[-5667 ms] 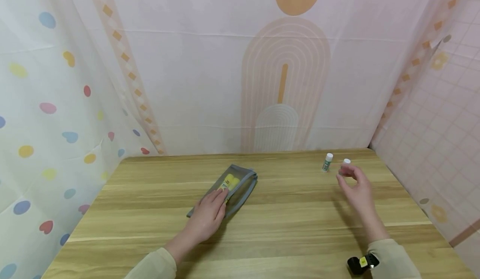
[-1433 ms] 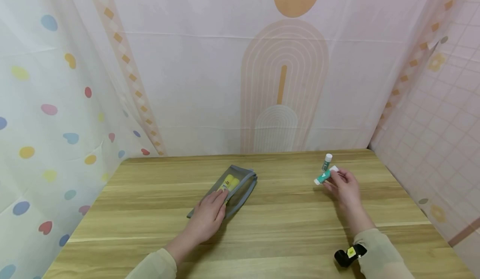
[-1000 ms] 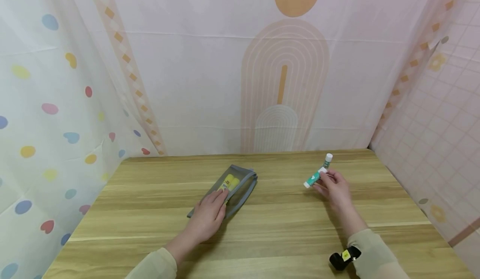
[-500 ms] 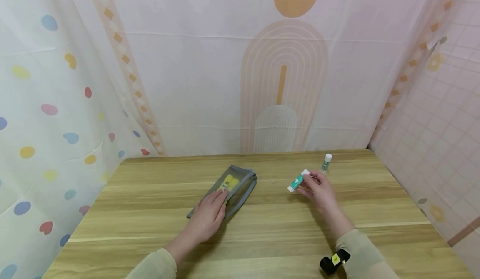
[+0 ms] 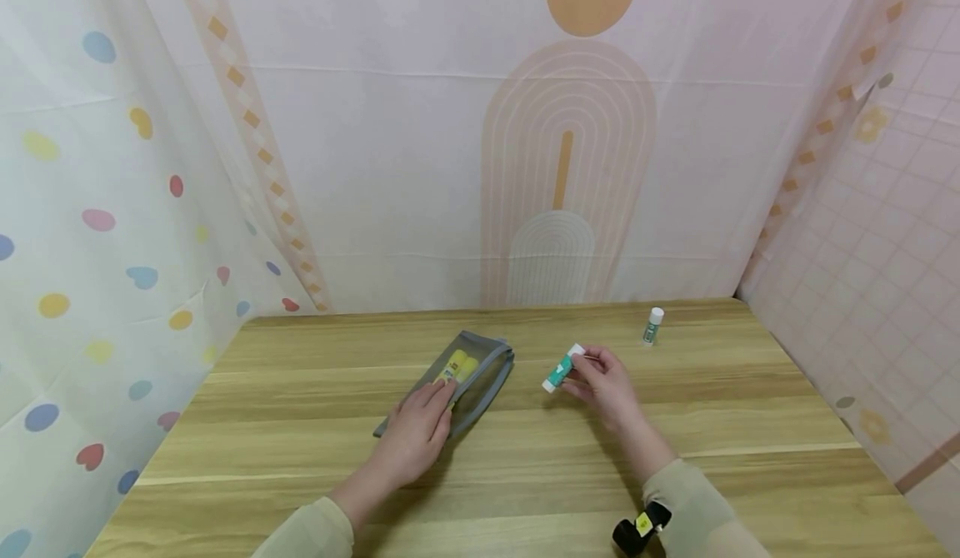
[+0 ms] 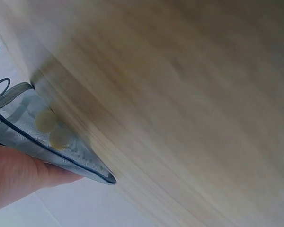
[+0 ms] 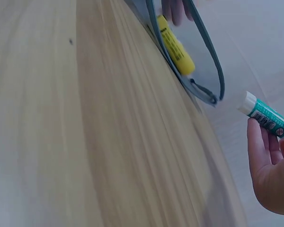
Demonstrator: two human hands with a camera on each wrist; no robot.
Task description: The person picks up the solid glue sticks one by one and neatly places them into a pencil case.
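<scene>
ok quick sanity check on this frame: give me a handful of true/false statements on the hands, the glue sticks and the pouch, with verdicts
1. The right hand holds a teal glue stick clear of the table. True.
2. The left hand holds a glue stick too. False: it rests on the grey mesh pouch, pinning it to the table.
3. Yellow glue sticks lie inside the pouch. True; they show through the mesh.
4. The second teal glue stick lies on its side next to the pouch. False: it stands upright near the table's far right edge, well away from the pouch.
5. The held glue stick is already inside the pouch. False: it is outside, to the right of the pouch's open end.
</scene>
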